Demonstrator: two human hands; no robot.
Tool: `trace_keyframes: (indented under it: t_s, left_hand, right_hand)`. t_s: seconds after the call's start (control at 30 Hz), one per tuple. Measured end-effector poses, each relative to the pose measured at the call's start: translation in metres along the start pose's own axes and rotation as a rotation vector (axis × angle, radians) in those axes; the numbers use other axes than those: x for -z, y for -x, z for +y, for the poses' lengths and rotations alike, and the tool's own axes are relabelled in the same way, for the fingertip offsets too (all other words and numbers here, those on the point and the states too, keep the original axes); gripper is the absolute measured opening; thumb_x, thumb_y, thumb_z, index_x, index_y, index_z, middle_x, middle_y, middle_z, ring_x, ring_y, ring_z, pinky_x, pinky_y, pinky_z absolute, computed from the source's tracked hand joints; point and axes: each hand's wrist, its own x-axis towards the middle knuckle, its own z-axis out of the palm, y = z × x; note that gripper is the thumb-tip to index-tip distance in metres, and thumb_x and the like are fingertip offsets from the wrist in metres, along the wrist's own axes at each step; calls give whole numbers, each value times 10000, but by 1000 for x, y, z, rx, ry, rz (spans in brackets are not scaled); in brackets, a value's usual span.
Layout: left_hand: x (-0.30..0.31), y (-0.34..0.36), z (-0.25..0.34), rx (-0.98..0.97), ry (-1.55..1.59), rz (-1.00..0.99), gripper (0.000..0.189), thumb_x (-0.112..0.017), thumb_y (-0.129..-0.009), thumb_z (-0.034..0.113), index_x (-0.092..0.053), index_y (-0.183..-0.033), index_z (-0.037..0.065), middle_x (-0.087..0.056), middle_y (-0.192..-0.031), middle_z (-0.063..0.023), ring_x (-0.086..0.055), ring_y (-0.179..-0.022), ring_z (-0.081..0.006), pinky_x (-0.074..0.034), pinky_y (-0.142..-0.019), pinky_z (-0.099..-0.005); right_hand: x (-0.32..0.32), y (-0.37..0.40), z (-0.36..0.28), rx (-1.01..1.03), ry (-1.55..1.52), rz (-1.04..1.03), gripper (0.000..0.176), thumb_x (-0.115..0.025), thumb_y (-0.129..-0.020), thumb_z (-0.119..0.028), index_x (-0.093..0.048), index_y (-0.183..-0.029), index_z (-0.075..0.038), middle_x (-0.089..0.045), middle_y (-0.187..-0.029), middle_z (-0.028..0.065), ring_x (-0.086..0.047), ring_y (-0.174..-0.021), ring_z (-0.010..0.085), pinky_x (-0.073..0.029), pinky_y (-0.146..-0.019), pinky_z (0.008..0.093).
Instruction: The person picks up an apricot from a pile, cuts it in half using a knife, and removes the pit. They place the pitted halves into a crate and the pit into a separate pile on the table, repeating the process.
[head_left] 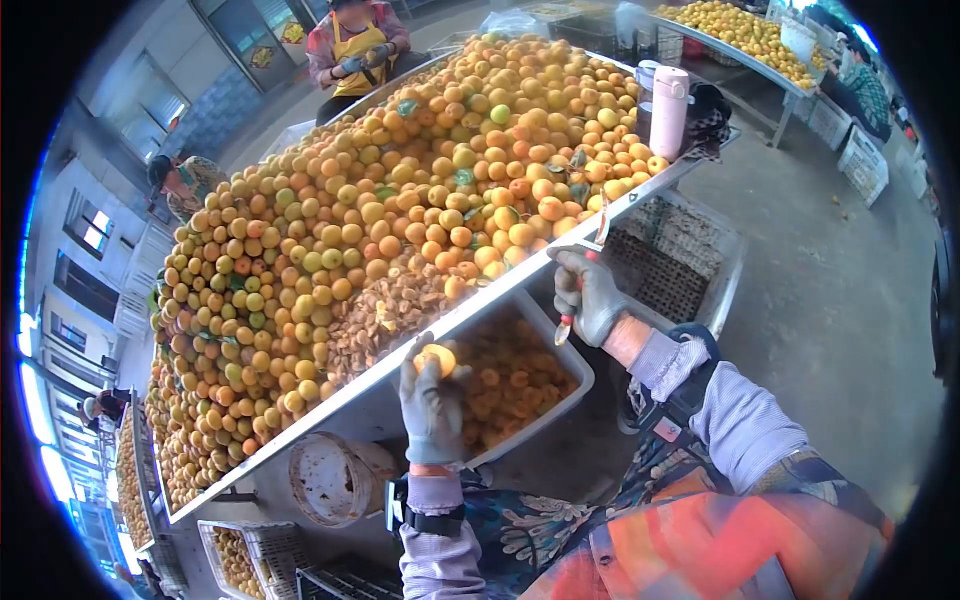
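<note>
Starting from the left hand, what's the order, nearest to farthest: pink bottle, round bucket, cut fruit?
1. Cut fruit: held in the left hand.
2. Round bucket: to its left, below the table.
3. Pink bottle: right, up on the table.

We see the counter (500,288) edged with smooth, pale, metal-looking trim. On it, the fruit (520,235) is smooth-skinned and the bottle (669,118) smooth with a soft sheen. Below it, the tub (578,362) is smooth plastic, the bucket (322,485) crusted and rough. Beside it, our gloves (432,415) look like matt cloth, our sleeves (745,420) finely ribbed cloth.
</note>
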Motion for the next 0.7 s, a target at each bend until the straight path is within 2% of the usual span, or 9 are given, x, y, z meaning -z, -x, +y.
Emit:
trace_keyframes:
  t_s: [0.1,0.2,0.23,0.3,0.47,0.53,0.6,0.67,0.7]
  left_hand:
    - [4,-26,26,-188,-255,-49,320,-463,-947,140,-456,-1242,16,-565,-998,-100,-581,-797,-180,-502,-709,-277]
    - [7,-55,32,-119,-160,286,253,-477,-937,164,-504,-1154,37,-548,-925,-84,-572,-746,-168,-511,-647,-273]
    - [10,-62,35,-122,-169,293,253,-477,-937,164,-504,-1154,37,-548,-925,-84,-572,-746,-168,-511,-647,-273]
    - [29,-85,41,-183,-479,182,245,-493,-930,165,-520,-1141,43,-557,-940,-87,-582,-714,-169,-524,-596,-287]
    - [39,-110,48,-216,-669,284,287,-541,-935,220,-516,-1149,30,-597,-927,-113,-616,-682,-184,-531,-555,-296]
    - [46,-120,53,-145,-676,312,316,-557,-935,231,-504,-1179,38,-607,-879,-111,-624,-697,-179,-527,-546,-282]
    - [62,-132,53,-208,-815,356,340,-609,-910,284,-555,-1123,25,-632,-889,-134,-639,-727,-208,-536,-611,-333]
    - [92,-148,56,-575,-1749,402,393,-657,-872,376,-612,-1012,11,-655,-903,-168,-644,-749,-250,-519,-718,-374]
    - [55,-137,70,-237,-1270,586,465,-683,-829,452,-633,-921,-2,-671,-884,-180,-641,-765,-285,-491,-781,-382]
  right_hand:
    - [7,-8,1,-41,-55,-21,71,-552,-914,-149,-589,-965,-116,-432,-587,-53,-282,-408,57,-255,-405,232]
    - [6,-7,-2,-67,-75,-86,82,-562,-910,-156,-592,-967,-106,-429,-598,-44,-297,-425,62,-280,-408,239]
    - [5,-6,-4,-62,-64,-121,98,-559,-913,-157,-594,-981,-95,-428,-600,-43,-298,-427,63,-283,-411,238]
    - [5,-6,-7,-84,-75,-148,111,-557,-916,-159,-594,-990,-84,-428,-599,-41,-300,-428,63,-286,-413,237]
    - [4,2,-15,-140,-64,-157,130,-550,-923,-166,-593,-994,-67,-436,-605,-34,-310,-431,62,-292,-416,233]
    - [5,3,-17,-180,-58,-184,149,-539,-927,-173,-584,-1014,-61,-447,-615,-30,-316,-434,59,-291,-415,231]
    - [8,2,-19,-197,-74,-220,159,-535,-930,-177,-578,-1027,-58,-453,-618,-29,-319,-434,59,-289,-413,229]
    - [9,3,-20,-212,-88,-251,170,-531,-933,-181,-572,-1041,-55,-459,-622,-29,-321,-434,59,-286,-411,228]
    - [7,4,-21,-234,-52,-249,192,-506,-943,-201,-561,-1060,-59,-417,-609,-40,-304,-439,58,-278,-415,228]
